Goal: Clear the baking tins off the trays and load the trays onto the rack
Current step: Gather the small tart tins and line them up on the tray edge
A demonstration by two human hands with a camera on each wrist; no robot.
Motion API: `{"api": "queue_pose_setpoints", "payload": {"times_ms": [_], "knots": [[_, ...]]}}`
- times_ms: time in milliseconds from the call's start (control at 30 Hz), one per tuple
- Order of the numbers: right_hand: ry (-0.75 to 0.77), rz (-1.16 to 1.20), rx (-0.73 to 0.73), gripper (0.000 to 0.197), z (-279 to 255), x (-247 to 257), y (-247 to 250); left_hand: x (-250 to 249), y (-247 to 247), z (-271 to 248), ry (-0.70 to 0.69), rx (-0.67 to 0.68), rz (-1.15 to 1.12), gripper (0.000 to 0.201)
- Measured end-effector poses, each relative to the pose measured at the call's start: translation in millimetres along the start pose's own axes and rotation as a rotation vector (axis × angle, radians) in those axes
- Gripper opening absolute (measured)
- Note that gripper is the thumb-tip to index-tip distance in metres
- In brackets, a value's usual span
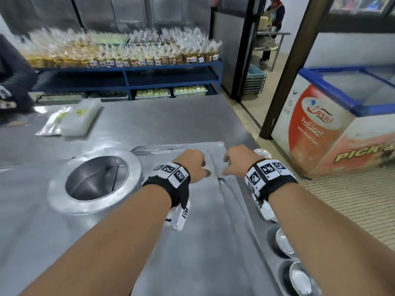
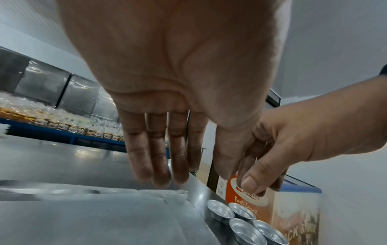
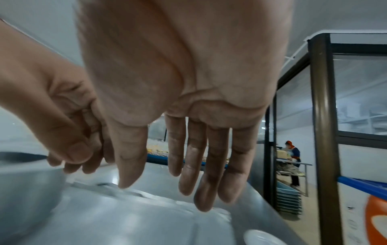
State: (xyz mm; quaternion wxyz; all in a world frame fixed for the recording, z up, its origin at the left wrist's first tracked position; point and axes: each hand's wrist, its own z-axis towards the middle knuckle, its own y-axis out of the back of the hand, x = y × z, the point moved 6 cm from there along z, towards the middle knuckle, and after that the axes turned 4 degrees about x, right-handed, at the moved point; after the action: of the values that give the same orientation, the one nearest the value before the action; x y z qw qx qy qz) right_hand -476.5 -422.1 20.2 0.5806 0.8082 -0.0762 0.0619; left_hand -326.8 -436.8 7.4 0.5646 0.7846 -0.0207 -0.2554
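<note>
A flat metal tray [image 1: 198,221] lies on the steel table [image 1: 160,120] in front of me. Both my hands hover just above its far part and hold nothing. My left hand [image 1: 196,165] hangs with straight fingers [image 2: 159,170] over the tray [image 2: 104,215]. My right hand [image 1: 235,161] is close beside it, fingers [image 3: 209,190] relaxed and pointing down at the tray [image 3: 125,215]. Several small round baking tins [image 1: 284,244] stand along the table's right edge; the left wrist view shows several of these tins [image 2: 240,220] clustered together. One tin [image 3: 261,237] sits below my right hand.
A large round metal pan [image 1: 94,180] sits left of the tray. Plastic bags [image 1: 70,118] lie at the table's far left. Beyond are blue shelves of packaged goods [image 1: 128,58], a chest freezer [image 1: 342,116] on the right, stacked trays [image 1: 254,82] in the doorway and a person [image 1: 273,24] behind.
</note>
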Motion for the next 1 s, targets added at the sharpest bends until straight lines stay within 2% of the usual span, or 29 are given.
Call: {"api": "queue_pose_setpoints", "payload": {"times_ms": [167, 300, 467, 633, 867, 1000], "knots": [[0.115, 0.016, -0.001, 0.044, -58.0, 125.0, -25.9, 78.4, 29.0, -125.6, 0.085, -0.092, -0.084, 0.04], [0.216, 0.032, -0.003, 0.04, -92.2, 226.7, -57.7, 162.9, 36.3, -219.7, 0.216, -0.159, -0.133, 0.038], [0.368, 0.033, 0.04, 0.048, -122.0, 355.6, -109.9, 270.1, 31.7, -337.5, 0.411, -0.226, -0.125, 0.038], [0.555, -0.066, 0.092, 0.051, -151.5, 478.7, -173.7, 373.3, 10.3, -448.1, 0.622, -0.253, -0.156, 0.042], [0.741, -0.152, 0.217, 0.049, -186.7, 618.0, -253.4, 492.3, -22.6, -583.2, 0.959, -0.324, -0.248, 0.053], [0.811, -0.19, 0.272, 0.046, -200.4, 673.5, -290.9, 536.6, -33.3, -626.7, 1.102, -0.388, -0.271, 0.063]]}}
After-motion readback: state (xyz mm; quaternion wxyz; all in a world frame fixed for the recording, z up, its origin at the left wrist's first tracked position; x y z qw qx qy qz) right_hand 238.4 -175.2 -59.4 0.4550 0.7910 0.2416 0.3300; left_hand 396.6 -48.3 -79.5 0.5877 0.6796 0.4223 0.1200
